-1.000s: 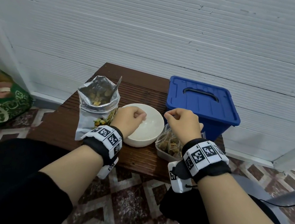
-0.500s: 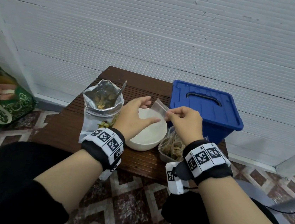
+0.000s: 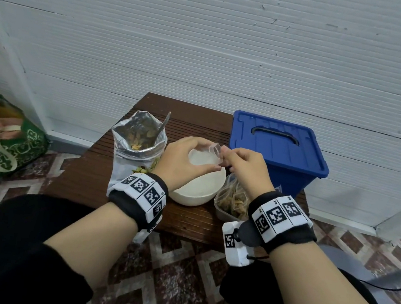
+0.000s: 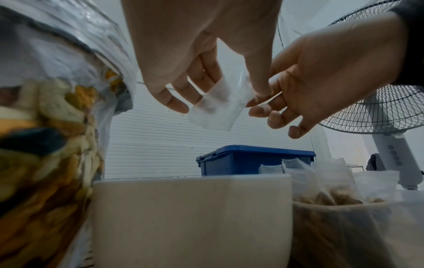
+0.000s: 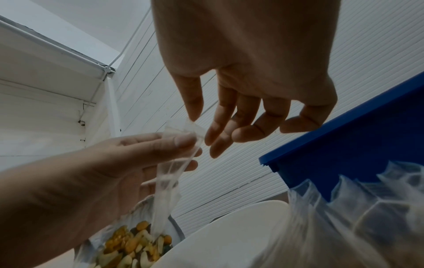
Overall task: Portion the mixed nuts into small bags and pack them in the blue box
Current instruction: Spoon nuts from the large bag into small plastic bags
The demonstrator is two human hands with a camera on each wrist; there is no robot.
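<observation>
White ribbed wall panelling is backing a low brown table (image 3: pixel 86 176). Above the white bowl (image 3: pixel 197 189), the left hand (image 3: pixel 181 159) and right hand (image 3: pixel 245 167) are both pinching an empty small clear bag (image 4: pixel 220 107). Mixed-nut pouch (image 3: pixel 137 149) is standing left; lidded blue box (image 3: pixel 277 150) is sitting right.
</observation>
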